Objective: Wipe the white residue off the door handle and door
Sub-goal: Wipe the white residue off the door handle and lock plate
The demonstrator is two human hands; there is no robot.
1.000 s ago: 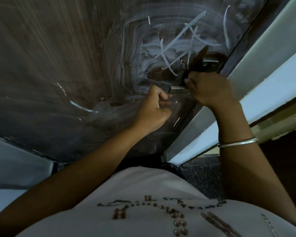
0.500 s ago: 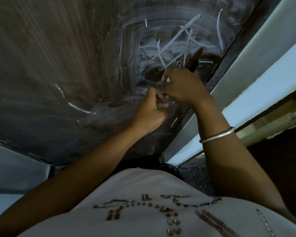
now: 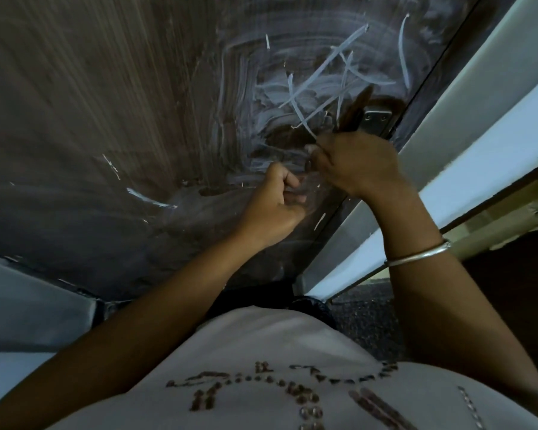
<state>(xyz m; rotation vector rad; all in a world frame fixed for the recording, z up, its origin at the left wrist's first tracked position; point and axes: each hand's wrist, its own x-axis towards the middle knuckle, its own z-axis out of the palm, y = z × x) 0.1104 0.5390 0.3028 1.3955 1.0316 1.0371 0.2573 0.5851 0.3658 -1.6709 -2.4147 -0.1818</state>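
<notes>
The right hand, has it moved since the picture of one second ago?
Yes. The right hand has shifted left, away from under the metal plate, nearer the left hand.

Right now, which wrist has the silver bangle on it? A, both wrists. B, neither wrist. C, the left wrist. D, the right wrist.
D: the silver bangle circles the wrist below the right hand, while the wrist of the left hand is bare.
</notes>
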